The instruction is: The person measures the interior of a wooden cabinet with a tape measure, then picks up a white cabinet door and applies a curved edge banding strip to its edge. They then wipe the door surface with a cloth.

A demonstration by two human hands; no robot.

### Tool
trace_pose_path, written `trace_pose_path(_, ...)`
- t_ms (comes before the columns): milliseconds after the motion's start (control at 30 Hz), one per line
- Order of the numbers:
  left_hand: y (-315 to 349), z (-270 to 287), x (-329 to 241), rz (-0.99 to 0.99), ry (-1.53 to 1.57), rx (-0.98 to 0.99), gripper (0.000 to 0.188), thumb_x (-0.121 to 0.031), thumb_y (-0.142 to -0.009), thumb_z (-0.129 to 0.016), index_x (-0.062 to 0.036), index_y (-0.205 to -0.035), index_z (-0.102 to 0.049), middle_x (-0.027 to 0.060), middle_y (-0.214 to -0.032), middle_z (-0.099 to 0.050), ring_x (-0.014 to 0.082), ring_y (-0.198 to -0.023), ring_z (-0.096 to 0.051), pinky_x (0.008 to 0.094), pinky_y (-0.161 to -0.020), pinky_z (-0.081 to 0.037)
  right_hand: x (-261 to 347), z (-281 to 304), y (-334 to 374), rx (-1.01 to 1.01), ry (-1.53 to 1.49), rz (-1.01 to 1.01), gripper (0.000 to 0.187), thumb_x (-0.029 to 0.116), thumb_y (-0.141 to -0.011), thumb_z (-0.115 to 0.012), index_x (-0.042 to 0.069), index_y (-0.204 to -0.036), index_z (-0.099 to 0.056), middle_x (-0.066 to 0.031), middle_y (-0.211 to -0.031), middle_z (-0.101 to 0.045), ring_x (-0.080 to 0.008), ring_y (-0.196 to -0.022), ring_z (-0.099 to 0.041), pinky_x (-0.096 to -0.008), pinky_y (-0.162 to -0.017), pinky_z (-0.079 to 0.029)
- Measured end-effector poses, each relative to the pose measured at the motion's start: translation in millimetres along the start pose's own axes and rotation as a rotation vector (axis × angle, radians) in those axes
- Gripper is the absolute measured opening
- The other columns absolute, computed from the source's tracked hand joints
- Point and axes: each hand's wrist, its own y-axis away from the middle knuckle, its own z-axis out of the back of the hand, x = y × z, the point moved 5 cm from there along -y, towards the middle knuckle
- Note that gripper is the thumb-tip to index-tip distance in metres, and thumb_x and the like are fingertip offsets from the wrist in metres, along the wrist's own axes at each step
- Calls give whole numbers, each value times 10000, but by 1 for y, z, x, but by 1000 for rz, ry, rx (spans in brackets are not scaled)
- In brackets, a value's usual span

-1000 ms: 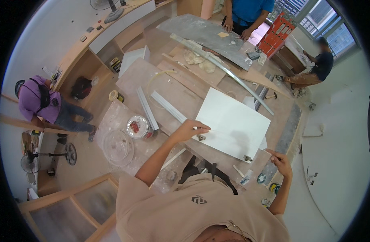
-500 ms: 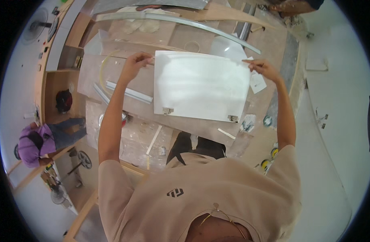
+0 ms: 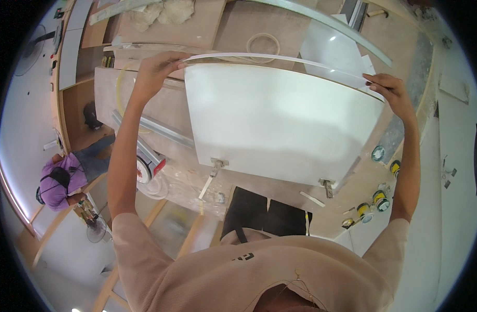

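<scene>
In front of me is a white cabinet door (image 3: 280, 119), with a metal hinge (image 3: 217, 164) near its left near corner and another hinge (image 3: 327, 186) near the right one. A thin brown line shows along its far edge. Just beyond that edge a thin white strip of edge banding (image 3: 280, 56) spans from hand to hand in a slight bow. My left hand (image 3: 158, 74) pinches its left end at the far left corner of the door. At the far right corner my right hand (image 3: 394, 95) pinches the other end, fingers closed.
A wooden workbench (image 3: 249, 28) lies beneath, with a long metal strip (image 3: 332, 26) across its far side and a yellowish tape roll (image 3: 263, 47). Metal profiles (image 3: 163, 130) lie at left. Several small cans (image 3: 364, 210) stand at right. A person in purple (image 3: 61, 182) works far left.
The door looks larger and closer in the view, and my hands are farther apart. The white strip between them now shows clearly, bowed beyond the far edge.
</scene>
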Motion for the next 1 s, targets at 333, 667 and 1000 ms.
trace_pose_path(333,-13,1,3,-29,-75,103,267,-37,-924,-754,-38,-1188,-800,113,-1158,-787,180,-1029,-724,302,-919,-573,-18,-8,14,-111,104,-128,320,79,-954,-720,-15,-1257,-758,-115,-1132,-736,-190,-1026,-647,-294,-995,-474)
trace_pose_path(667,-20,0,3,-13,-83,190,315,-37,-868,-802,-57,-1182,-810,106,-1114,-793,181,-992,-736,293,-899,-580,-64,6,45,-381,54,-191,385,148,-934,-772,18,-1296,-752,-128,-1189,-704,-217,-1102,-612,-339,-1094,-413)
trace_pose_path(1000,-28,2,-7,2,-159,297,350,11,-861,-776,-95,-1193,-811,82,-1078,-792,167,-940,-730,292,-824,-601,-107,-13,76,-649,-290,-260,333,200,-1027,-707,-26,-1267,-748,-200,-1399,-661,-260,-1325,-604,-356,-1097,-511)
